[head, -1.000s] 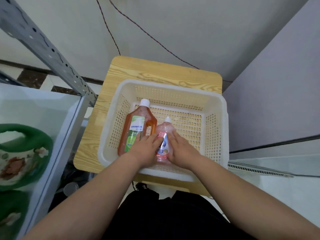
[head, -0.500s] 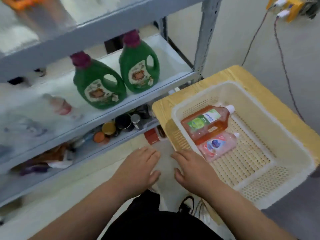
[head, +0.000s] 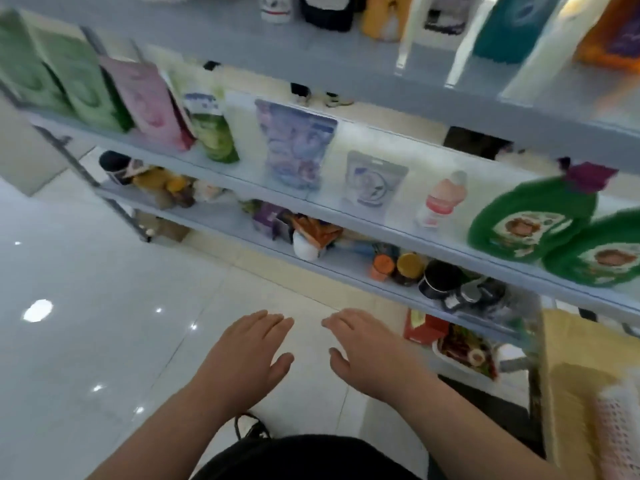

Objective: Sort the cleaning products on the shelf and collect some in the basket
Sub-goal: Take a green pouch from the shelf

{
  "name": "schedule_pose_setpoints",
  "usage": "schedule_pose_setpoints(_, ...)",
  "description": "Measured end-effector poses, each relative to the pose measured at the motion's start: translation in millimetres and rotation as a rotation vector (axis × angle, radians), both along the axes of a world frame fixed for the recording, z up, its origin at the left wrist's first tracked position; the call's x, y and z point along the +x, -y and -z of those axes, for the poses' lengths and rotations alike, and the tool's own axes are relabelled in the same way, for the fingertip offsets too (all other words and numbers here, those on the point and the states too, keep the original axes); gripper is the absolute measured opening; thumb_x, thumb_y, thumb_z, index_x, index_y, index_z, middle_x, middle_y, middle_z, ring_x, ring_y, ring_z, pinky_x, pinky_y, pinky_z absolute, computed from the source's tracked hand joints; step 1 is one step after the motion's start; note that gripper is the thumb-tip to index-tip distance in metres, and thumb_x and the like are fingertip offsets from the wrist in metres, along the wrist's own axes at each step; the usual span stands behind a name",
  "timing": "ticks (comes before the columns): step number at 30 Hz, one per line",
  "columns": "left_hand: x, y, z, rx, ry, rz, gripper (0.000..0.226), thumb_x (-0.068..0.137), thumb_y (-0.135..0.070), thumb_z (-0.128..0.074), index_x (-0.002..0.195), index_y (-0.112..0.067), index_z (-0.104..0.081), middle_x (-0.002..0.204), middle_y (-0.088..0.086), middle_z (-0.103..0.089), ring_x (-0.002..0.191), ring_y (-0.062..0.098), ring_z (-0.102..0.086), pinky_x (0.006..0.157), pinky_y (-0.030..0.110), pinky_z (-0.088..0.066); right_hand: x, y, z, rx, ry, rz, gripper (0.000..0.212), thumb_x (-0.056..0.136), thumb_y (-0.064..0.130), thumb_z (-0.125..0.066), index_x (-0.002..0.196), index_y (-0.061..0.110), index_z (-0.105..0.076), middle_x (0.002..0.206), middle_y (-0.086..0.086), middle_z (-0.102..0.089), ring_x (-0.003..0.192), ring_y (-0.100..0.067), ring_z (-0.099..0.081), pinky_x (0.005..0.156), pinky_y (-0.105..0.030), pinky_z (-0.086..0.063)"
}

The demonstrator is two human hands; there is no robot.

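1. Up and to the right of the right hand (head: 367,351), a small pink bottle (head: 441,199) is standing on the middle shelf (head: 329,207), between a pale pouch (head: 374,180) and the green jugs (head: 530,220).
2. Its cap is pointing up, and its long axis is running near vertical.
3. Both that hand and the left hand (head: 249,355) are hovering with fingers straight, holding nothing.
4. A fresh pick is seemingly being chosen, calling for an upward reach and a side grasp.

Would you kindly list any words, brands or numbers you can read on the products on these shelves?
None can be read: the whole frame is motion-blurred.
green jug: picture label, wording blurred.
pink bottle: label band blurred.
purple pouch: print blurred.
pale pouch: print blurred.
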State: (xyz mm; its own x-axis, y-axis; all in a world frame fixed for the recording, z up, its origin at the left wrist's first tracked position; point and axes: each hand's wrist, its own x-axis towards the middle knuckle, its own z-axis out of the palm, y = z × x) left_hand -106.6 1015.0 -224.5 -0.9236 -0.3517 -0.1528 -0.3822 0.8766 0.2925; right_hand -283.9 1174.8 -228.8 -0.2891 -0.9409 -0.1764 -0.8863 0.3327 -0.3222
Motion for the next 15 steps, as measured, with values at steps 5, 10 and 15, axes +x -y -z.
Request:
schedule_pose_setpoints(5, 99.8, 105.6, 0.3, 0.019, 0.048, -0.249, 0.060, 0.101, -0.048, -0.051, 0.153, -0.019, -0.045, 0.153, 0.000, -0.050, 0.145, 0.024, -0.042, 0.120, 0.038, -0.031, 64.8, 155.2, 1.2, 0.021, 0.019, -0.229, 0.050, 0.101, 0.034, -0.049, 0.149, 0.023, -0.049, 0.148, 0.002, -0.054, 0.138, -0.017, -0.044, 0.115, -0.034, -0.034)
schedule_pose_setpoints(10, 149.3, 186.6, -5.7, 0.049, 0.044, -0.436, 0.060, 0.097, -0.052, -0.056, 0.149, -0.022, -0.050, 0.144, -0.003, -0.057, 0.134, 0.020, -0.051, 0.112, 0.037, -0.040, 104.1, 265.3, -3.2, 0.054, 0.054, -0.332, 0.044, 0.100, 0.036, -0.048, 0.142, 0.026, -0.055, 0.136, 0.003, -0.061, 0.126, -0.017, -0.053, 0.103, -0.034, -0.046)
schedule_pose_setpoints(15, 156.8, 262.7, 1.7, 0.067, 0.085, -0.492, 0.064, 0.096, -0.058, -0.050, 0.152, -0.029, -0.043, 0.146, -0.008, -0.054, 0.136, 0.015, -0.048, 0.113, 0.034, -0.037, 108.5, 356.2, 9.5, 0.099, 0.079, -0.401, 0.041, 0.101, 0.037, -0.047, 0.140, 0.026, -0.056, 0.135, 0.004, -0.059, 0.125, -0.016, -0.052, 0.099, -0.032, -0.047)
